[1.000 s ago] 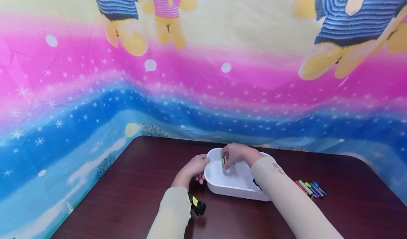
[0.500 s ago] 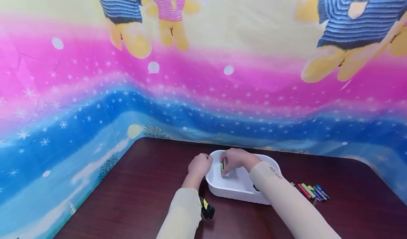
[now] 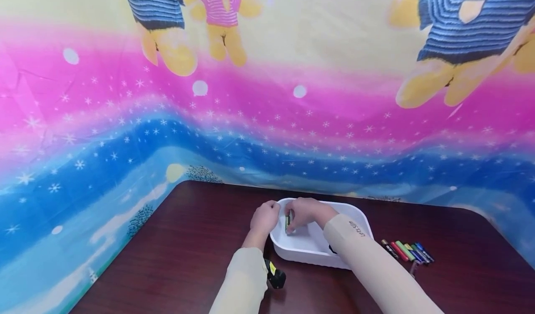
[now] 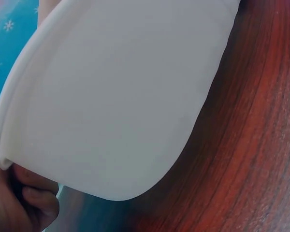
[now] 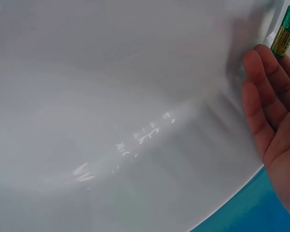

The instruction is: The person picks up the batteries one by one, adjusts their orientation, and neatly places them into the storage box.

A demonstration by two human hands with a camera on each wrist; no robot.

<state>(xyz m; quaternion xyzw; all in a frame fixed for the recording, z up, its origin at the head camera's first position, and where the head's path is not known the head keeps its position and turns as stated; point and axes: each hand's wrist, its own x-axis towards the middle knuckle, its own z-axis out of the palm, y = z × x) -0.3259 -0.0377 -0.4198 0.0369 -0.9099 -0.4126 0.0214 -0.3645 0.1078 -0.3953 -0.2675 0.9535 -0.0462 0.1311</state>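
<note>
Left hand [image 3: 264, 216] grips white basin [image 3: 317, 251] left rim; right hand [image 3: 302, 212] pinches green battery [image 3: 288, 222] inside it, on table [image 3: 175, 253].

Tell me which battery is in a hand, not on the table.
The green one, pinched by the right hand inside the white tub; the others lie in a row right of the tub.

Head high; wrists against tub [image 3: 359, 217]
</note>
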